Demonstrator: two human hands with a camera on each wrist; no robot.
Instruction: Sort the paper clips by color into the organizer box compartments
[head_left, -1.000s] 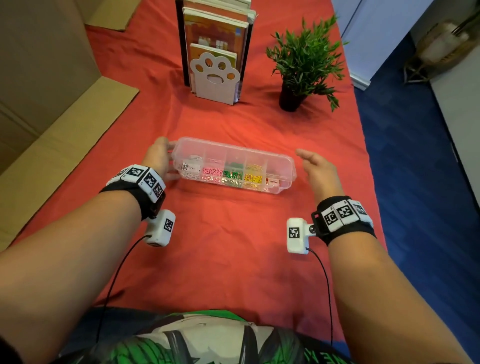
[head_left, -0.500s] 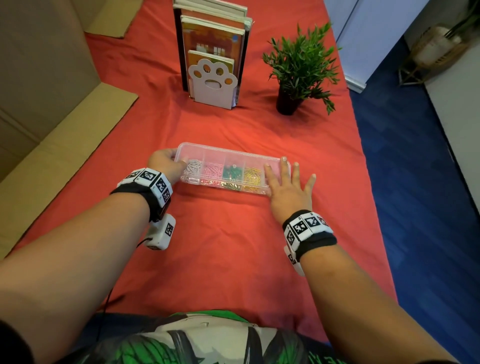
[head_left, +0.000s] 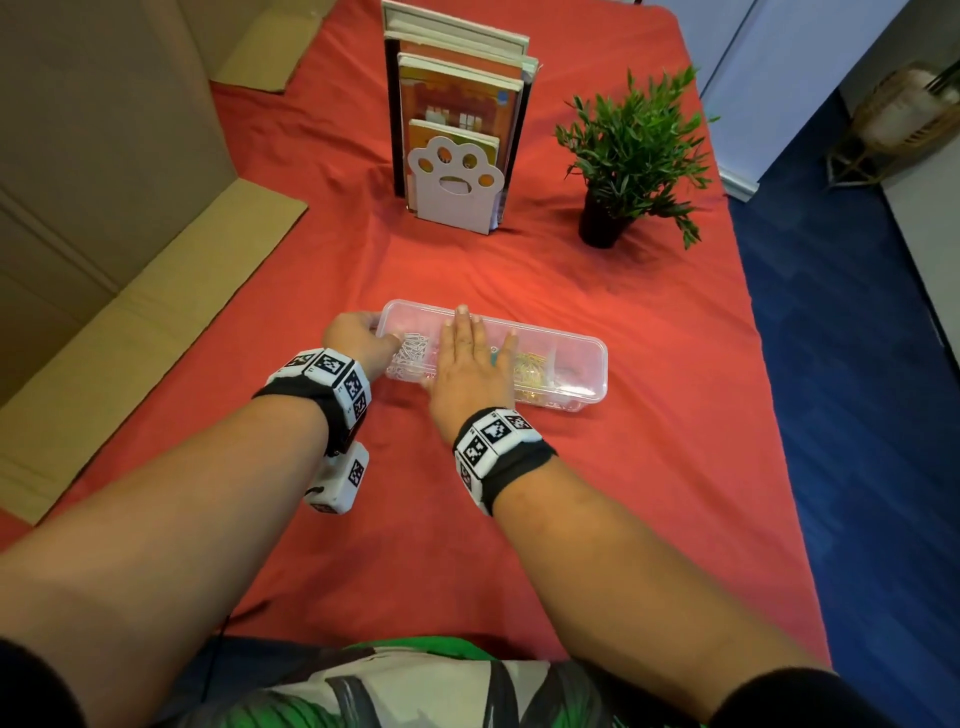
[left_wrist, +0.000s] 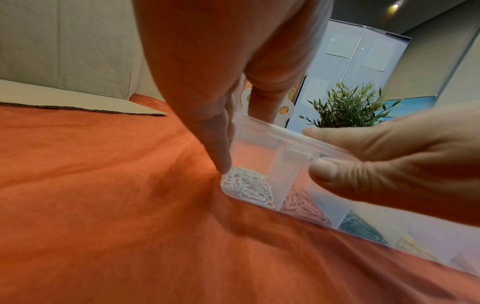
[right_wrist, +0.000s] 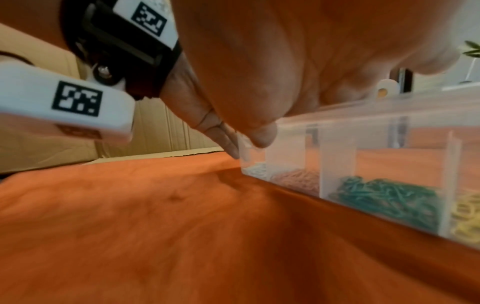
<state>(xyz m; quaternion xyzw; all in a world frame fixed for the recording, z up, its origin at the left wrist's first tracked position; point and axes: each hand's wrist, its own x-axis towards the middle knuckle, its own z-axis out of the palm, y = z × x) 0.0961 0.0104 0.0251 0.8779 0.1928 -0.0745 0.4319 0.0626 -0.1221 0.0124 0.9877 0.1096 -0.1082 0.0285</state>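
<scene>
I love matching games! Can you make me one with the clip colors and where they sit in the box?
Clips:
1. white clips
2. pink clips
3. green clips
4. yellow clips

Places in the box:
A. third from the left end
B. left end
C. fourth from the left end
D. second from the left end

Pairs: 1-B, 2-D, 3-A, 4-C

1. A clear plastic organizer box (head_left: 576, 364), long and narrow with its lid closed, lies flat across the red-covered worktop (head_left: 623, 493).
2. Its compartments hold paper clips sorted by color: white paper clips (left_wrist: 246, 186), pink paper clips (left_wrist: 303, 202), green paper clips (right_wrist: 384, 195), yellow paper clips (right_wrist: 465, 216).
</scene>
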